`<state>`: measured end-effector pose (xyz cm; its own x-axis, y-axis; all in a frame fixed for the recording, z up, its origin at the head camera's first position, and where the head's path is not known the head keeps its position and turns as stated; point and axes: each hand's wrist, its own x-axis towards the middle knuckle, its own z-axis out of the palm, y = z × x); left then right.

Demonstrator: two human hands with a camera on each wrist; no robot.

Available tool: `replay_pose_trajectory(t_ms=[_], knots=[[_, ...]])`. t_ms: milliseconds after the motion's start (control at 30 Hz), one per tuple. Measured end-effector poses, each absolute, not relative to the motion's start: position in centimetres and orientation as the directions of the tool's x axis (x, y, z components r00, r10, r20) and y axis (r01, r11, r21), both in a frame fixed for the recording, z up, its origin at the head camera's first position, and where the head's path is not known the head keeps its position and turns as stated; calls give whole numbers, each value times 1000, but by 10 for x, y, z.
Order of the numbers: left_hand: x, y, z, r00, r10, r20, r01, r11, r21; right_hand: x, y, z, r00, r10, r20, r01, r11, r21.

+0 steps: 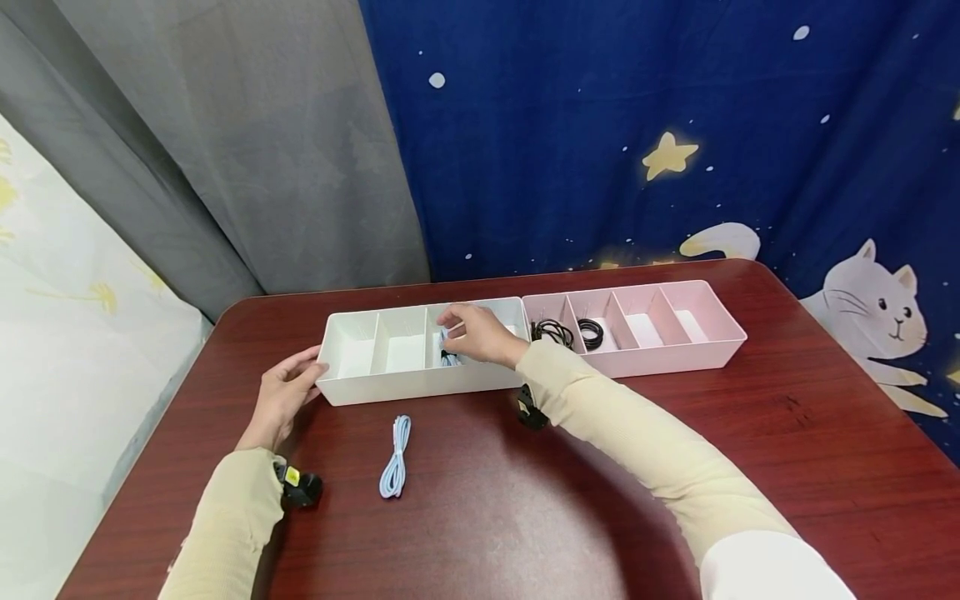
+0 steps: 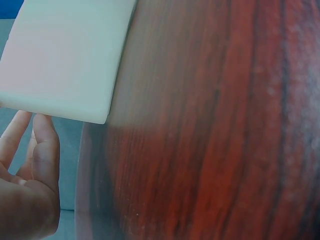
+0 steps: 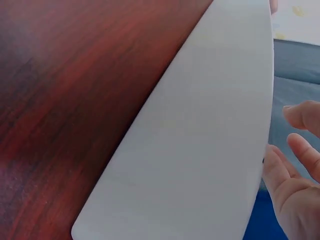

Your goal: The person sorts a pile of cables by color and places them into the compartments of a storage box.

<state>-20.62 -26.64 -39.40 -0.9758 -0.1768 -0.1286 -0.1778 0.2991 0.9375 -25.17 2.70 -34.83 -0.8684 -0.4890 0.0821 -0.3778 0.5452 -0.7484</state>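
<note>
Reaching into the white tray [image 1: 420,379] — right hand [image 1: 480,333] sits over its third compartment from the left, fingers curled round a light-blue cable bundle [image 1: 448,350] with a dark bit showing beneath. Left hand [image 1: 285,393] rests against the tray's left end, fingers fairly straight, bracing, not clasping anything.

Items, near to far:
- 2nd light-blue cable [image 1: 396,457], coiled long and thin, lies on the table [image 1: 675,467] just near of the white tray.
- Pink tray [image 1: 675,354], butted to the white tray's right end; two black cable coils [image 1: 570,333] in its left compartments.

Handling (judged): cable is light, soft, floppy — loops will sag or spring apart if pinched at one end; best taken round the mid of the bundle. Tray looks like thin plastic, light, apt to slide on the smooth wood w/o a bracing hand.

Views: head cam alone shows cables and compartments. Left wrist cam shows only the tray's outer corner [image 2: 65,60] w/ straight fingers [image 2: 45,145] beside it. Right wrist cam shows the tray's outer wall [image 3: 200,150] and loosely bent fingers [image 3: 300,155]; cable hidden there.
</note>
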Motion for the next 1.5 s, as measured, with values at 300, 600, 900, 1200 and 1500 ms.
replay_pose_trajectory(t_ms=[300,600,900,1200,1500], knots=[[-207,-267,-395,-976,-178,-125,-175,297,939,-243,27,-351,-843,-516,149,-450,528,-720],[-207,-267,-395,-977,-174,-121,-170,299,939,-234,28,-351,-828,-535,166,-471,504,-724],[-206,-266,-396,-978,-179,-108,-157,285,946,-225,29,-352,-801,-562,206,-503,444,-742],[-206,-266,-395,-977,-180,-113,-164,297,941,-219,28,-352,-796,-553,245,-511,398,-762],[-206,-267,-396,-973,-185,-138,-186,281,941,-212,27,-355,-771,-578,266,-536,365,-762]])
